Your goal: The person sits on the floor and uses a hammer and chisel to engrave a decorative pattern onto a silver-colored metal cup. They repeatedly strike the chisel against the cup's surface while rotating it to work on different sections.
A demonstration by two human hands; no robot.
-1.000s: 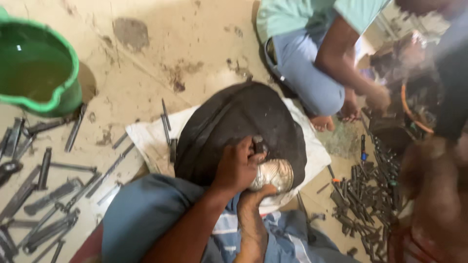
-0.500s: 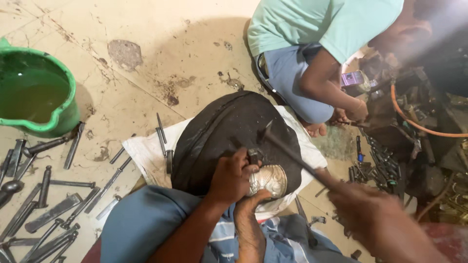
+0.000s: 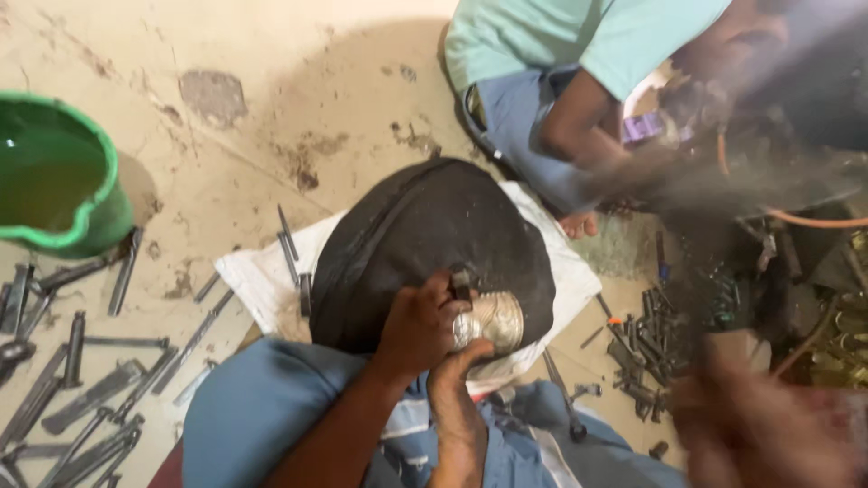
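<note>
A: Where's the workpiece?

B: A small round silvery metal piece (image 3: 493,319), ribbed face up, on the near edge of the black mound (image 3: 425,244). It sits between both hands, touching each.

A: Hands?

B: Left hand (image 3: 418,330) comes in from the left, fingers curled around a short dark punch (image 3: 461,282) stood upright on the piece's upper left rim. Right hand (image 3: 457,366) comes up from below; thumb and fingertips pinch the piece's near edge. Both are closed in a grasp, neither slack.

A: Which way does the piece lie?

B: It's round, so no clear long axis. The punch's axis runs near vertical, tip down onto the metal. The left hand is beside the piece, the right under it. Both equally close.

A: What's under the mound?

B: A white sack (image 3: 262,280), spread on the concrete floor (image 3: 271,81). A few dark rods lie at the sack's far left edge.

A: Around that?

B: More steel punches (image 3: 81,398) scattered on the floor to the left, down to the near left corner. A green bucket (image 3: 63,181) with liquid at the left edge. Right side holds a pile of small dark tools (image 3: 651,343).

A: Anyone else?

B: A second person (image 3: 579,72), teal shirt, blue trousers, sits at the far side, arm reaching right. A blurred shape (image 3: 759,425) at lower right; cannot tell what it is.
</note>
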